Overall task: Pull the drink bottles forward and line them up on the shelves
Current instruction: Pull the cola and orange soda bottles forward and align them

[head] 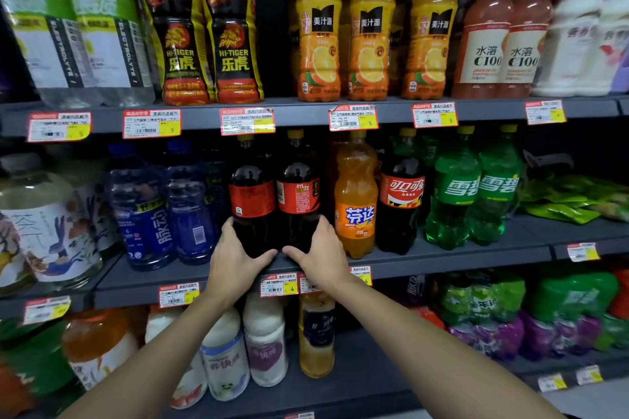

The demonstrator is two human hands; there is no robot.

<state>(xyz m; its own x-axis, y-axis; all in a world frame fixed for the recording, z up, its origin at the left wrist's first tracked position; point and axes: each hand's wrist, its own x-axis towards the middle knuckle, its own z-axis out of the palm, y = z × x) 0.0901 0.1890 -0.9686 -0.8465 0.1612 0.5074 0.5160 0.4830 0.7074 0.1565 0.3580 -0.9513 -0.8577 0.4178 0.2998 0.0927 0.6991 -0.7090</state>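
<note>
Two dark cola bottles with red labels stand side by side on the middle shelf [442,257]. My left hand [235,257] grips the base of the left cola bottle [252,194], fingers behind it and thumb in front. The base of the right cola bottle [297,192] is gripped the same way by my right hand [318,257]. The two thumbs nearly meet at the shelf's front edge. To their right stand an orange Fanta bottle [355,201], a Coca-Cola bottle [401,194] and two green Sprite bottles [476,190].
Blue drink bottles [163,207] and a tea bottle [47,224] stand to the left. The top shelf holds Hi-Tiger bottles [207,31], orange juice bottles [371,27] and C100 bottles [503,37]. Green packets [575,201] lie at right. Milk bottles [245,347] fill the lower shelf.
</note>
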